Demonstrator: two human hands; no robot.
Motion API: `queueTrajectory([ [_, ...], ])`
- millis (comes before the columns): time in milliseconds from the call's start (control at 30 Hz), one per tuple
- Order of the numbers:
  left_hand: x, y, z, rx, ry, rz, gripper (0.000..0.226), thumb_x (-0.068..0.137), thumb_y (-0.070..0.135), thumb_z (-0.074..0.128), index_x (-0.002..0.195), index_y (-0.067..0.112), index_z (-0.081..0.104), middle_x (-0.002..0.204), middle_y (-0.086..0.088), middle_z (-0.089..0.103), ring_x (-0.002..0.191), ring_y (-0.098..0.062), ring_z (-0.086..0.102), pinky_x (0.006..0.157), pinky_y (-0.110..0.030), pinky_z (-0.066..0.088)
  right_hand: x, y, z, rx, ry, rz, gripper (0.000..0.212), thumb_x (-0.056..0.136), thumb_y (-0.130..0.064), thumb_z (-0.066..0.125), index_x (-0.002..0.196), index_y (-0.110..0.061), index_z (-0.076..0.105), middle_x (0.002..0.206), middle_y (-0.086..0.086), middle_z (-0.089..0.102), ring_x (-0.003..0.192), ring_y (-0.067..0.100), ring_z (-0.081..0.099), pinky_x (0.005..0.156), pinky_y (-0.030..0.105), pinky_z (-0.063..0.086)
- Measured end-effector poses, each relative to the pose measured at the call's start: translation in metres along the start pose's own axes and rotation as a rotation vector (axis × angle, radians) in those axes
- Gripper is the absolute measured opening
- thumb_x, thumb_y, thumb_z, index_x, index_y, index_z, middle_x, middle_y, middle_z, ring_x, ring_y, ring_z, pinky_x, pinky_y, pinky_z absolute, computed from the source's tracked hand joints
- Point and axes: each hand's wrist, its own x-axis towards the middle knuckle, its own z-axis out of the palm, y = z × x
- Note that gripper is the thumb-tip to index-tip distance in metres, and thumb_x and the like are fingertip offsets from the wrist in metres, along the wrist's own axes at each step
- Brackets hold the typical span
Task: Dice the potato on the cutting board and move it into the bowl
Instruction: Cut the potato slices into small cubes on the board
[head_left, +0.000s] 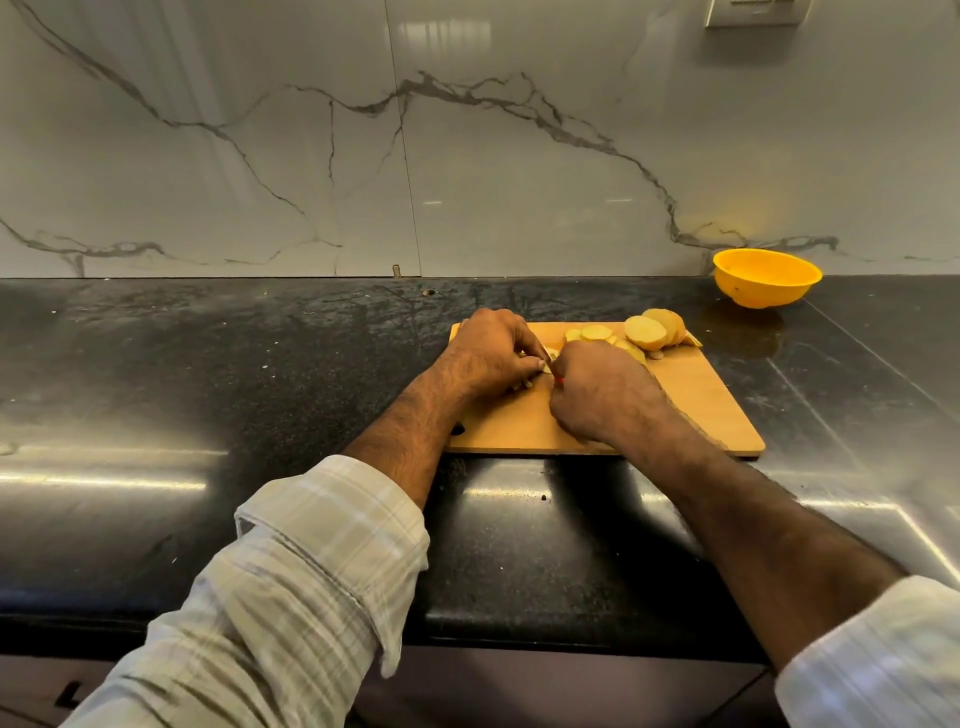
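Left hand (493, 353) pinching a potato piece (549, 356) mid-board (717, 410), right hand (597, 392) curled round a mostly hidden knife, slices (644, 332) at far edge, bowl (766, 278) at counter's back right

No text, label, brand or number can be read anywhere.

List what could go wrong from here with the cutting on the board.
1. The left hand pinches a small potato piece right against the right hand, whose tool is mostly hidden; fingers could get nicked.
2. The potato slices lie at the cutting board far edge and may slide off.
3. The yellow bowl stands apart from the board, so pieces may drop in transfer.
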Motion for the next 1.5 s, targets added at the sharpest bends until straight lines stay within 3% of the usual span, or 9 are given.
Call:
queueTrajectory([
  [300, 0.005, -0.008, 0.003, 0.067, 0.003, 0.019, 0.006, 0.086, 0.031, 0.083, 0.09, 0.028, 0.085, 0.099, 0.014, 0.074, 0.097, -0.008, 0.067, 0.096, -0.045, 0.058, -0.017, 0.006, -0.005, 0.023, -0.058, -0.008, 0.039, 0.096, -0.03, 0.068, 0.133, -0.023, 0.062, 0.119, 0.001, 0.066, 0.105, 0.022, 0.062, 0.092, 0.041, 0.06],
  [433, 0.005, -0.008, 0.0, 0.133, 0.028, -0.008, 0.008, 0.086, 0.036, 0.081, 0.091, 0.029, 0.084, 0.105, 0.015, 0.074, 0.109, -0.01, 0.063, 0.112, -0.058, 0.041, -0.038, 0.014, -0.018, 0.011, -0.113, -0.023, 0.04, 0.096, -0.029, 0.069, 0.135, -0.025, 0.063, 0.123, 0.001, 0.065, 0.107, 0.02, 0.062, 0.092, 0.038, 0.059],
  [567, 0.003, -0.004, -0.001, 0.141, 0.029, -0.041, 0.005, 0.087, 0.033, 0.081, 0.088, 0.029, 0.083, 0.104, 0.016, 0.074, 0.112, -0.009, 0.06, 0.116, -0.057, 0.029, -0.034, 0.011, -0.021, 0.007, -0.029, -0.027, 0.039, 0.097, -0.029, 0.068, 0.135, -0.024, 0.066, 0.121, 0.001, 0.068, 0.104, 0.02, 0.063, 0.087, 0.036, 0.06],
  [800, 0.007, -0.011, 0.002, 0.039, 0.004, -0.058, 0.001, 0.081, 0.031, 0.083, 0.081, 0.032, 0.083, 0.091, 0.021, 0.074, 0.103, -0.008, 0.065, 0.108, -0.056, 0.046, -0.008, 0.001, 0.005, 0.009, 0.036, -0.024, 0.034, 0.098, -0.036, 0.062, 0.13, -0.025, 0.068, 0.106, 0.0, 0.066, 0.092, 0.017, 0.057, 0.078, 0.034, 0.058],
  [867, 0.008, -0.011, 0.001, 0.044, 0.02, -0.057, 0.002, 0.081, 0.031, 0.084, 0.08, 0.032, 0.083, 0.091, 0.02, 0.075, 0.103, -0.008, 0.065, 0.111, -0.056, 0.043, -0.003, -0.003, 0.006, -0.002, 0.035, -0.025, 0.032, 0.098, -0.034, 0.062, 0.127, -0.024, 0.068, 0.1, -0.001, 0.061, 0.091, 0.018, 0.057, 0.074, 0.033, 0.055],
  [1100, 0.005, -0.004, -0.002, 0.125, 0.029, -0.053, 0.007, 0.086, 0.031, 0.081, 0.08, 0.031, 0.079, 0.098, 0.016, 0.073, 0.11, -0.01, 0.062, 0.114, -0.053, 0.031, 0.007, -0.009, 0.001, 0.005, -0.024, -0.032, 0.035, 0.098, -0.03, 0.067, 0.13, -0.019, 0.061, 0.106, 0.0, 0.06, 0.098, 0.019, 0.059, 0.084, 0.036, 0.059],
  [1300, 0.001, 0.001, -0.003, 0.173, 0.048, -0.033, 0.005, 0.088, 0.033, 0.08, 0.087, 0.029, 0.082, 0.104, 0.015, 0.071, 0.114, -0.01, 0.058, 0.109, -0.052, 0.028, -0.016, 0.023, -0.006, 0.08, -0.08, -0.044, 0.042, 0.093, -0.033, 0.071, 0.135, -0.029, 0.068, 0.125, -0.004, 0.069, 0.106, 0.018, 0.064, 0.093, 0.039, 0.059],
  [1400, -0.001, -0.006, -0.005, 0.102, 0.053, -0.028, 0.005, 0.087, 0.037, 0.08, 0.087, 0.031, 0.081, 0.106, 0.017, 0.069, 0.115, -0.011, 0.059, 0.114, -0.056, 0.032, -0.024, 0.036, -0.014, 0.099, 0.023, -0.038, 0.039, 0.095, -0.036, 0.069, 0.134, -0.032, 0.069, 0.126, -0.004, 0.071, 0.105, 0.018, 0.065, 0.088, 0.038, 0.06],
  [1500, 0.0, -0.015, -0.008, 0.054, 0.147, -0.013, 0.009, 0.088, 0.042, 0.075, 0.092, 0.035, 0.079, 0.103, 0.019, 0.067, 0.107, -0.01, 0.062, 0.107, -0.06, 0.045, -0.022, 0.035, -0.012, 0.021, 0.065, 0.019, 0.037, 0.096, -0.037, 0.066, 0.133, -0.03, 0.068, 0.122, -0.001, 0.071, 0.102, 0.021, 0.066, 0.084, 0.038, 0.062],
])
